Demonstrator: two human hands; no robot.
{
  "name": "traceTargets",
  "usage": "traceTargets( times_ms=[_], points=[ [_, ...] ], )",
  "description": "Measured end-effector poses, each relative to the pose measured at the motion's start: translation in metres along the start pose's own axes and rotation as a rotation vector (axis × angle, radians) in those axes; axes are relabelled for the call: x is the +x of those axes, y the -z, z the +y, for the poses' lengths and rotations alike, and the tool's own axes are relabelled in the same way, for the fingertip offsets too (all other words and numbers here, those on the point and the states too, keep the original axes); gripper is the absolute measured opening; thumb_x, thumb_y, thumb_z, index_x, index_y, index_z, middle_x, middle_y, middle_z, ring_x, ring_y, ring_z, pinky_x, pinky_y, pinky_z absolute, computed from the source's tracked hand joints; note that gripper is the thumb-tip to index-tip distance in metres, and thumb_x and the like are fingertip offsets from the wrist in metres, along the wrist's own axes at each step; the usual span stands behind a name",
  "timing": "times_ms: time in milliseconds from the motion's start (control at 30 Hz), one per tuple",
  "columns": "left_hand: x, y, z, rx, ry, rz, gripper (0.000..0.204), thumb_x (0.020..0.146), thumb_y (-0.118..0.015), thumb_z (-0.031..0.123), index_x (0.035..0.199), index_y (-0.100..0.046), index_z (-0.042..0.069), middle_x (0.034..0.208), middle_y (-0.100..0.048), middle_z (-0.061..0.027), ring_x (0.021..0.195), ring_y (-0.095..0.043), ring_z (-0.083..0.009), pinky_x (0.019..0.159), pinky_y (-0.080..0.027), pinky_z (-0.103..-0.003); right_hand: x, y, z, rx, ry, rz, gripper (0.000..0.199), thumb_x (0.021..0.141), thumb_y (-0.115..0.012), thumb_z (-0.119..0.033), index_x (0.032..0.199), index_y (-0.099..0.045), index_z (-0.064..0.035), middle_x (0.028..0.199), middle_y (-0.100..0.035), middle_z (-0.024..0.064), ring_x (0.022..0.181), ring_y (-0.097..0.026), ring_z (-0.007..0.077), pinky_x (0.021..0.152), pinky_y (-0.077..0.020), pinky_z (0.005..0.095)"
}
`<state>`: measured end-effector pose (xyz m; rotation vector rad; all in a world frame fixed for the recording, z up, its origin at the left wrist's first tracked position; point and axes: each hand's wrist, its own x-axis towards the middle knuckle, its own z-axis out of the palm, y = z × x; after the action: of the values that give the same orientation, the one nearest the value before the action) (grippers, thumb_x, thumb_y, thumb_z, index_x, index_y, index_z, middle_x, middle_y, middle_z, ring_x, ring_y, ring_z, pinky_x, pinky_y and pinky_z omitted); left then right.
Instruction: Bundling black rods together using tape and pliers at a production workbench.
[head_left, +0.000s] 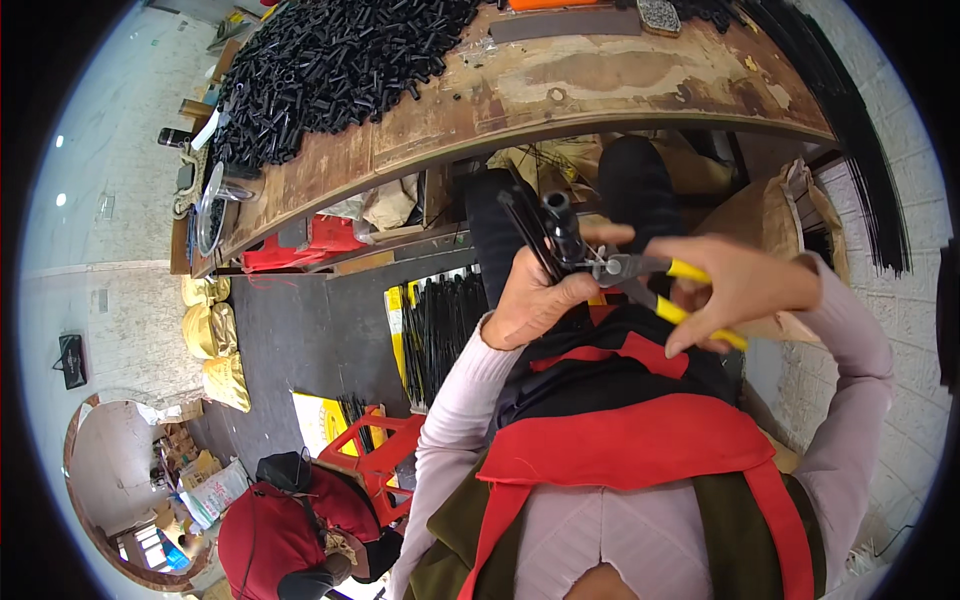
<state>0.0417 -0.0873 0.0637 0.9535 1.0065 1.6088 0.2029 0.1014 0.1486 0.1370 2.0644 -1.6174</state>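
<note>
My left hand (543,300) is closed around a bundle of thin black rods (527,232) and a black tube (564,222) with an open end, which together look like an umbrella frame. My right hand (740,290), slightly blurred, grips pliers (640,268) with yellow handles. The pliers' jaws are at a small metal part beside my left thumb, at the base of the tube. My fingers hide exactly what the jaws touch. Both hands are over my lap, above a red and black apron (625,440).
Ahead stands a worn wooden table (600,80) with a heap of black tubular pieces (350,70). Bundled black rods (440,325) lie on the floor to the left, near a red stool (375,450) and a person in dark red (290,530). More black rods (870,170) lean at the right wall.
</note>
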Motion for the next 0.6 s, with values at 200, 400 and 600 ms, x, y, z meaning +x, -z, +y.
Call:
traceTargets(
  times_ms=[200,400,600],
  points=[
    [0.011,-0.002,0.004,-0.066,0.1,0.078,0.049,0.092,-0.068,0.034,0.126,-0.059,0.001,0.079,-0.055,0.0055,0.067,-0.041,-0.0024,0.058,-0.032,-0.019,-0.001,-0.01,0.014,-0.595,0.338,0.595,0.04,0.088,-0.062,-0.014,0.123,-0.048,-0.0007,0.084,-0.058,0.0121,0.081,-0.062,0.0281,0.073,-0.0471,0.0365],
    [0.018,-0.001,0.003,-0.026,0.055,0.068,0.059,0.089,-0.07,0.04,0.13,-0.056,0.001,0.072,-0.047,0.007,0.063,-0.039,-0.0024,0.055,-0.03,-0.02,-0.003,0.015,-0.016,-0.153,-0.046,0.164,0.05,0.085,-0.067,-0.017,0.125,-0.045,0.0034,0.065,-0.059,0.0113,0.052,-0.063,0.0237,0.049,-0.045,0.0333],
    [0.02,-0.002,0.001,-0.005,0.091,0.09,0.055,0.092,-0.067,0.04,0.128,-0.057,0.0,0.074,-0.046,0.0065,0.064,-0.038,-0.0029,0.057,-0.03,-0.019,0.006,0.005,0.019,-0.719,0.49,0.671,0.049,0.084,-0.067,-0.016,0.125,-0.047,0.0008,0.079,-0.062,0.0127,0.066,-0.064,0.0322,0.061,-0.0495,0.0371]
  ],
)
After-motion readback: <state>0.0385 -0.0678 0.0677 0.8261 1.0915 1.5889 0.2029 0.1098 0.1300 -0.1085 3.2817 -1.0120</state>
